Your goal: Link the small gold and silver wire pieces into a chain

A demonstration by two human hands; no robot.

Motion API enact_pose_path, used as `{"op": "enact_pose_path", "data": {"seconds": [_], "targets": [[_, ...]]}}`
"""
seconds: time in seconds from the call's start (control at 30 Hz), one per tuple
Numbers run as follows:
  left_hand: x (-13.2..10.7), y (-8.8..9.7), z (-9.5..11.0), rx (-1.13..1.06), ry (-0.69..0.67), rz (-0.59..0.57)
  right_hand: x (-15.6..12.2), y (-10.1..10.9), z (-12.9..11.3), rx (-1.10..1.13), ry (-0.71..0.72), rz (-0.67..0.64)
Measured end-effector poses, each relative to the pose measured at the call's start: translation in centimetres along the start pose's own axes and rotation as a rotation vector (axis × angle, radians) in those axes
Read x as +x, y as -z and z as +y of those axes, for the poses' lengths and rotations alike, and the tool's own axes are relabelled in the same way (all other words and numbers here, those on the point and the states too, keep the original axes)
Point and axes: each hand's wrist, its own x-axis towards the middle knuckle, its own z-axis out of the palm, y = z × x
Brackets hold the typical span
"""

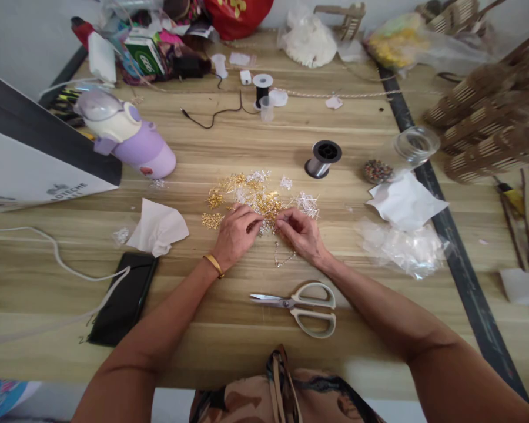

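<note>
My left hand (238,232) and my right hand (300,232) face each other at the near edge of a pile of gold and silver jewellery findings (251,191). The fingertips of both hands are pinched together, and whatever lies between them is too small to make out. A short beaded chain (285,258) lies on the table just below the right fingers. White pins (307,204) are heaped behind my right hand, and small gold beads (211,221) sit left of my left hand. Scissors (293,305) with cream handles lie nearer my body, blades pointing left.
A spool of thin wire (322,158) stands behind the pile. Rightward are a glass jar with beads (394,155), white paper (405,200) and plastic bags (405,244). Leftward are crumpled tissue (158,228), a black phone (123,299) with a white cable, and a purple bottle (132,138).
</note>
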Motion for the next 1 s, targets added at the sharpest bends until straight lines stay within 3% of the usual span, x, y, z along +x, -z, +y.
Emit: {"op": "enact_pose_path", "data": {"seconds": [0.37, 0.67, 1.0], "targets": [[-0.2, 0.7, 0.8, 0.071, -0.084, -0.112, 0.0, 0.0, 0.1, -0.01, -0.007, 0.015], [-0.4, 1.2, 0.3, 0.169, -0.128, -0.212, 0.0, 0.0, 0.0, 0.015, -0.026, 0.029], [-0.4, 1.2, -0.1, 0.169, -0.135, -0.198, 0.0, 0.0, -0.2, 0.047, -0.033, 0.034]]}}
